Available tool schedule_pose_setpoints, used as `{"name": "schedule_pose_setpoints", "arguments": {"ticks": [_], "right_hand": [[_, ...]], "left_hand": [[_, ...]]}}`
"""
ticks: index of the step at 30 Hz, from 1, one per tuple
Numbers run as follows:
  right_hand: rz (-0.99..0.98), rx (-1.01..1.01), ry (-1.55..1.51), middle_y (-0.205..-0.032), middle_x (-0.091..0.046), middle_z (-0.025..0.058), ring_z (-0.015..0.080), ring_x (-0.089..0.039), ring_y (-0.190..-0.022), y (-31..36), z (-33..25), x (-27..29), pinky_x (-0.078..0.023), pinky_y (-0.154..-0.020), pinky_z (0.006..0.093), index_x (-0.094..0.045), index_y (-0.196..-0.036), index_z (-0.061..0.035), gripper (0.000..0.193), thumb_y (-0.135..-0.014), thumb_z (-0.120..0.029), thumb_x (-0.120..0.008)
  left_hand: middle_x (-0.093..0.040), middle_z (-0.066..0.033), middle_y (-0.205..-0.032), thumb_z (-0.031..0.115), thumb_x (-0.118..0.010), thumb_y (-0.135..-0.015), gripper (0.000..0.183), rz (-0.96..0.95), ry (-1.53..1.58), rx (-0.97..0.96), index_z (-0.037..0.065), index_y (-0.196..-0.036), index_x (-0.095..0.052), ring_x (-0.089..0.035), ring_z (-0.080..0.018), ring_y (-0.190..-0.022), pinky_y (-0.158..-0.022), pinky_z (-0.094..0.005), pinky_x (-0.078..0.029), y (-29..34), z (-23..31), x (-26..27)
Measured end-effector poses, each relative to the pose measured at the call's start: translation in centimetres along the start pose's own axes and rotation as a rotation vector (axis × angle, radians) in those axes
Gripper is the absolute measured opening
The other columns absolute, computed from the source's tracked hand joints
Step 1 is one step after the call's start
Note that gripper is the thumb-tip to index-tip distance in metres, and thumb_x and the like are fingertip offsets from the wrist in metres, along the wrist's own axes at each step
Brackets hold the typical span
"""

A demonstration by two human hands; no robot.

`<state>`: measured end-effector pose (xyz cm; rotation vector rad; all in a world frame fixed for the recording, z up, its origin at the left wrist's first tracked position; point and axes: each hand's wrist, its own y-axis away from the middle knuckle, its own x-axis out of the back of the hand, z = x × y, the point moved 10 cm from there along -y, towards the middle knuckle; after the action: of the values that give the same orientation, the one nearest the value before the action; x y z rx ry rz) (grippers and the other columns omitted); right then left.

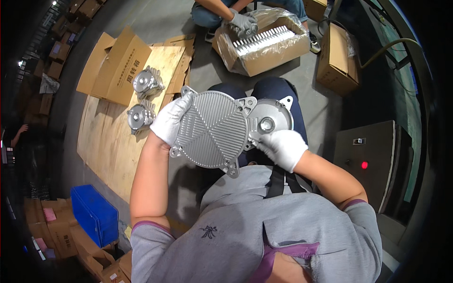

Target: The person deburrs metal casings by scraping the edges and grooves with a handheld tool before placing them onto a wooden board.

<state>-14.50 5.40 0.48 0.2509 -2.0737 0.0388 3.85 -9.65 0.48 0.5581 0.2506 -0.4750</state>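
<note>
My left hand (172, 120), in a white glove, grips the left edge of a round grey metal cover (212, 129). Its ribbed face is turned up, with fins in wedge-shaped sections and lugs around the rim. Behind its right side, over my lap, is a second round metal cover (278, 113) with a raised hub and lugs. My right hand (285, 148), also gloved in white, has its fingers bent at the lower left edge of this second cover. The ribbed cover hides part of it, and the right fingertips are partly hidden.
Left, a plywood board (101, 137) bears two stacks of metal parts (148, 81) and an open cardboard box (111, 66). Ahead, a co-worker's gloved hand (243, 23) reaches into a plastic-lined carton (273, 61). A dark cabinet (365, 141) stands right; a blue bin (94, 214), lower left.
</note>
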Motion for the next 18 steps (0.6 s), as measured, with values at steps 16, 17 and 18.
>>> {"name": "schedule_pose_setpoints", "arguments": {"ticks": [16, 17, 18], "right_hand": [[0.266, -0.212, -0.340, -0.083, -0.065, 0.0206, 0.0367, -0.064, -0.077, 2.3, 6.3, 6.7, -0.052, -0.072, 0.0397, -0.059, -0.126, -0.0100, 0.037, -0.094, -0.028, -0.056], [0.232, -0.197, -0.283, -0.088, -0.066, 0.0209, 0.0379, -0.064, -0.083, 2.2, 6.2, 7.1, -0.051, -0.077, 0.0411, -0.056, -0.130, -0.0093, 0.040, -0.094, -0.028, -0.052], [0.241, -0.203, -0.284, -0.088, -0.066, 0.0209, 0.0379, -0.064, -0.083, 2.1, 6.3, 7.6, -0.051, -0.077, 0.0411, -0.056, -0.130, -0.0093, 0.040, -0.094, -0.028, -0.052]], "left_hand": [[-0.063, -0.0019, -0.098, 0.039, -0.059, -0.095, 0.043, -0.181, -0.617, 0.028, 0.000, -0.112, -0.061, -0.056, -0.0112, -0.098, -0.090, -0.0256, -0.042, -2.1, 0.8, -5.7], [-0.063, -0.0036, -0.103, 0.036, -0.062, -0.093, 0.043, -0.277, -0.600, 0.026, 0.000, -0.115, -0.059, -0.056, -0.0121, -0.101, -0.092, -0.0264, -0.043, -1.6, 0.5, -7.3], [-0.062, -0.0054, -0.109, 0.034, -0.065, -0.091, 0.045, -0.375, -0.581, 0.029, -0.001, -0.118, -0.058, -0.056, -0.0129, -0.104, -0.094, -0.0272, -0.043, -1.0, 0.3, -8.9]]}}
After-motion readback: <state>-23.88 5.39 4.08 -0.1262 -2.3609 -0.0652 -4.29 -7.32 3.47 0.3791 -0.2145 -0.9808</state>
